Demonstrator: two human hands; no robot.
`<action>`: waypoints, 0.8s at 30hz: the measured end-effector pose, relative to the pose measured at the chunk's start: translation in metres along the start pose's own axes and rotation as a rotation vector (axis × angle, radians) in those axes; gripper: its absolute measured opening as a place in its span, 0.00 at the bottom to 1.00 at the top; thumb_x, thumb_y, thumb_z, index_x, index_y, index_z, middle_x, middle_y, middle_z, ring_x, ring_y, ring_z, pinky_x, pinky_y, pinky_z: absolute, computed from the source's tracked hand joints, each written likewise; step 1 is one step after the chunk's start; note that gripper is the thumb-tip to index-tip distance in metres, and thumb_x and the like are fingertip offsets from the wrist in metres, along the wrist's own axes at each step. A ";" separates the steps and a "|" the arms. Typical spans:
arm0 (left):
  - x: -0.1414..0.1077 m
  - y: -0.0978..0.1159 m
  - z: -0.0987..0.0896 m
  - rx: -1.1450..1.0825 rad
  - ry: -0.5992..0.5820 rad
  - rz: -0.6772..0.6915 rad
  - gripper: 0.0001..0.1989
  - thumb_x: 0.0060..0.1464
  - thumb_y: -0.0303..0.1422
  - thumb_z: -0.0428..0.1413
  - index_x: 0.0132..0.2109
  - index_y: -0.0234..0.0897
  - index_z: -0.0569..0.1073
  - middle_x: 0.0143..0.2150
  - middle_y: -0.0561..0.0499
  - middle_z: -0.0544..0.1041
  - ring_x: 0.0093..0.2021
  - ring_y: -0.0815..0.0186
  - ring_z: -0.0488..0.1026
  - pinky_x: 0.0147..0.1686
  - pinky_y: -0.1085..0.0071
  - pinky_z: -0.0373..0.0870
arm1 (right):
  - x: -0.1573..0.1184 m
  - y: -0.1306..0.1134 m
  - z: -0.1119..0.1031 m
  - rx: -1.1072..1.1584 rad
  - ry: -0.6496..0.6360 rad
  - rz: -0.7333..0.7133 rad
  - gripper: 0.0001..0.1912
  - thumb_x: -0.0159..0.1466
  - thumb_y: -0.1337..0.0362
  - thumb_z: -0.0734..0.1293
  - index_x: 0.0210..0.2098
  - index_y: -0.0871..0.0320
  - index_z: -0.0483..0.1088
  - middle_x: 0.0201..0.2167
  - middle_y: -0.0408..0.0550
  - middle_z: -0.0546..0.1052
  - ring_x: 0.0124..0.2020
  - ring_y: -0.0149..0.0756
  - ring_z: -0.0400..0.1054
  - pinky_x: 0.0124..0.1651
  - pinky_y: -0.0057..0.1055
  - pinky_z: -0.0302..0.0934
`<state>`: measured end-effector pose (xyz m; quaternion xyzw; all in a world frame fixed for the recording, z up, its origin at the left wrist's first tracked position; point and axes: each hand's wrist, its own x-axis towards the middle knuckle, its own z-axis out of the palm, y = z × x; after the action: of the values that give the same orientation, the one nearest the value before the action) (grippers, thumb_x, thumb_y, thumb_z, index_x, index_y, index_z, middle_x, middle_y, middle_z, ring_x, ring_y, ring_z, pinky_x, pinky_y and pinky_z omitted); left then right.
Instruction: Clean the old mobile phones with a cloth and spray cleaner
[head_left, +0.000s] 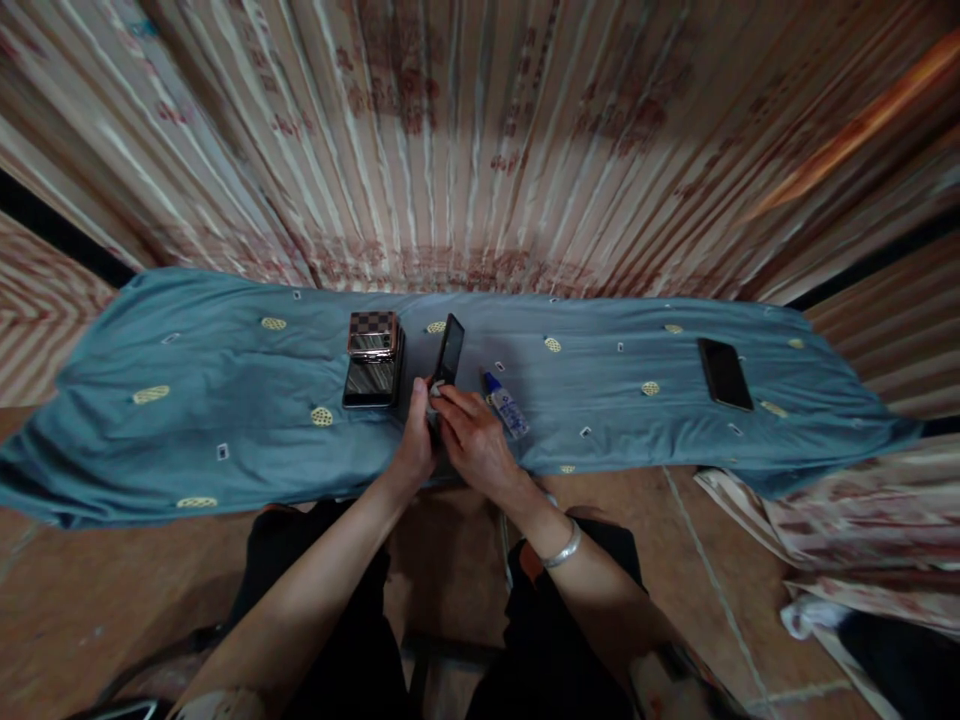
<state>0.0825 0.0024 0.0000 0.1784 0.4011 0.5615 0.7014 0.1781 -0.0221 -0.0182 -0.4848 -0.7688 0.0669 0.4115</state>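
Observation:
My left hand (417, 436) is closed around the lower part of a dark folding phone (450, 350), which stands half unfolded with its upper part raised over the cloth. Fingers bent, my right hand (474, 432) presses against the phone's lower part, with a small pale grey wad (436, 388) at its fingertips; its material is unclear. Just right of that hand lies a clear bottle with a blue cap (510, 405), printed in blue. To the left, a small phone with a checkered cover (373, 325) rests on a dark shiny phone (370, 382).
A blue cloth (247, 420) with yellow patterns covers the long narrow table. Toward its right end lies a black phone (724, 374). A pleated patterned curtain (465, 150) hangs right behind the table. My knees are below the front edge, above a tiled floor (675, 560).

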 end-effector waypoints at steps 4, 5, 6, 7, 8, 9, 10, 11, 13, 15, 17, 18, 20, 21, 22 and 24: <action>-0.003 -0.007 0.002 0.021 -0.024 -0.060 0.16 0.65 0.43 0.53 0.44 0.35 0.80 0.48 0.46 0.83 0.65 0.64 0.70 0.66 0.69 0.63 | 0.005 0.013 -0.003 -0.067 0.053 0.031 0.21 0.72 0.70 0.57 0.58 0.62 0.74 0.58 0.60 0.77 0.57 0.47 0.72 0.62 0.45 0.68; -0.003 -0.007 0.002 0.016 -0.021 -0.073 0.16 0.66 0.41 0.52 0.45 0.35 0.80 0.50 0.46 0.83 0.67 0.65 0.68 0.67 0.70 0.61 | 0.005 0.015 -0.004 -0.078 0.060 0.036 0.21 0.72 0.69 0.57 0.59 0.62 0.74 0.58 0.61 0.77 0.57 0.47 0.72 0.62 0.45 0.68; -0.003 -0.008 0.002 0.007 -0.017 -0.079 0.16 0.67 0.40 0.51 0.47 0.35 0.80 0.51 0.47 0.83 0.68 0.66 0.67 0.68 0.70 0.60 | 0.006 0.017 -0.004 -0.082 0.063 0.038 0.21 0.72 0.69 0.57 0.59 0.63 0.73 0.59 0.61 0.76 0.58 0.47 0.71 0.63 0.45 0.68; -0.002 -0.008 0.003 -0.005 -0.017 -0.080 0.16 0.68 0.39 0.50 0.47 0.36 0.80 0.52 0.47 0.83 0.69 0.66 0.66 0.69 0.70 0.58 | 0.006 0.019 -0.004 -0.083 0.062 0.037 0.21 0.72 0.69 0.57 0.60 0.64 0.73 0.59 0.62 0.76 0.58 0.47 0.71 0.63 0.46 0.67; -0.001 -0.008 0.003 -0.020 -0.025 -0.078 0.17 0.68 0.39 0.50 0.47 0.36 0.80 0.52 0.47 0.82 0.69 0.65 0.65 0.69 0.69 0.58 | 0.006 0.020 -0.004 -0.082 0.058 0.035 0.21 0.72 0.69 0.57 0.60 0.64 0.73 0.59 0.62 0.76 0.59 0.47 0.71 0.63 0.46 0.67; 0.000 -0.007 0.002 -0.035 -0.043 -0.076 0.17 0.68 0.40 0.50 0.47 0.36 0.80 0.53 0.47 0.82 0.70 0.64 0.65 0.70 0.68 0.58 | 0.006 0.022 -0.003 -0.079 0.049 0.033 0.22 0.72 0.70 0.57 0.61 0.64 0.72 0.59 0.62 0.76 0.59 0.47 0.70 0.63 0.46 0.67; 0.002 -0.006 0.002 -0.046 -0.071 -0.077 0.18 0.68 0.42 0.50 0.47 0.35 0.80 0.53 0.47 0.82 0.70 0.62 0.65 0.70 0.65 0.58 | 0.006 0.023 -0.003 -0.076 0.036 0.035 0.22 0.72 0.70 0.57 0.61 0.63 0.72 0.59 0.62 0.76 0.60 0.46 0.70 0.63 0.46 0.67; 0.003 -0.005 0.002 -0.053 -0.102 -0.077 0.20 0.67 0.44 0.51 0.46 0.34 0.81 0.54 0.46 0.82 0.69 0.60 0.66 0.70 0.63 0.59 | 0.006 0.025 -0.002 -0.074 0.021 0.041 0.23 0.72 0.70 0.57 0.62 0.63 0.71 0.60 0.61 0.76 0.61 0.46 0.69 0.64 0.46 0.67; 0.006 -0.002 0.002 -0.052 -0.163 -0.068 0.23 0.65 0.49 0.52 0.47 0.34 0.81 0.54 0.45 0.82 0.69 0.56 0.67 0.69 0.59 0.60 | 0.007 0.028 0.000 -0.079 -0.001 0.053 0.23 0.72 0.71 0.57 0.63 0.62 0.70 0.60 0.61 0.75 0.61 0.45 0.69 0.64 0.47 0.67; 0.009 -0.001 0.001 -0.038 -0.197 -0.043 0.25 0.62 0.51 0.55 0.48 0.34 0.81 0.55 0.45 0.82 0.68 0.54 0.67 0.69 0.58 0.61 | 0.007 0.031 0.001 -0.096 0.003 0.056 0.24 0.71 0.72 0.56 0.63 0.63 0.70 0.60 0.62 0.75 0.61 0.45 0.69 0.65 0.47 0.66; 0.012 -0.001 -0.002 -0.011 -0.208 -0.014 0.25 0.61 0.53 0.56 0.50 0.36 0.81 0.56 0.45 0.81 0.68 0.53 0.67 0.69 0.57 0.60 | 0.007 0.031 0.001 -0.110 0.021 0.044 0.24 0.71 0.72 0.56 0.63 0.64 0.70 0.60 0.62 0.75 0.62 0.45 0.69 0.65 0.48 0.66; 0.013 -0.003 -0.005 0.014 -0.205 -0.003 0.25 0.61 0.53 0.56 0.51 0.36 0.80 0.56 0.45 0.81 0.68 0.53 0.67 0.69 0.57 0.59 | 0.007 0.031 0.002 -0.113 0.023 0.033 0.24 0.71 0.72 0.55 0.64 0.64 0.69 0.61 0.61 0.75 0.62 0.45 0.68 0.66 0.48 0.66; 0.015 -0.008 -0.014 0.099 -0.179 0.019 0.25 0.62 0.52 0.54 0.53 0.37 0.80 0.59 0.45 0.80 0.70 0.54 0.65 0.71 0.57 0.56 | 0.007 0.029 0.002 -0.119 0.011 0.018 0.25 0.71 0.73 0.55 0.65 0.63 0.68 0.63 0.59 0.73 0.64 0.44 0.66 0.67 0.47 0.65; 0.016 -0.011 -0.019 0.160 -0.147 0.025 0.24 0.62 0.50 0.54 0.52 0.37 0.80 0.60 0.45 0.79 0.70 0.55 0.64 0.71 0.58 0.55 | 0.008 0.028 0.001 -0.127 0.002 0.016 0.26 0.71 0.73 0.55 0.65 0.61 0.68 0.65 0.58 0.72 0.64 0.44 0.66 0.67 0.46 0.64; 0.016 -0.014 -0.023 0.243 -0.115 0.045 0.22 0.63 0.48 0.55 0.52 0.38 0.80 0.61 0.45 0.78 0.71 0.56 0.62 0.71 0.59 0.54 | 0.009 0.028 0.001 -0.139 -0.004 0.017 0.26 0.71 0.73 0.55 0.65 0.60 0.68 0.65 0.57 0.71 0.65 0.43 0.65 0.67 0.46 0.64; 0.014 -0.017 -0.030 0.342 -0.087 0.067 0.21 0.62 0.46 0.56 0.54 0.38 0.79 0.64 0.44 0.76 0.73 0.57 0.59 0.72 0.59 0.52 | 0.011 0.032 -0.001 -0.172 0.003 0.017 0.26 0.71 0.74 0.55 0.65 0.59 0.69 0.66 0.57 0.71 0.65 0.44 0.65 0.67 0.46 0.64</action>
<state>0.0709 0.0038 -0.0356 0.3327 0.4538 0.4997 0.6586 0.1983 0.0028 -0.0276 -0.5249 -0.7670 0.0035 0.3691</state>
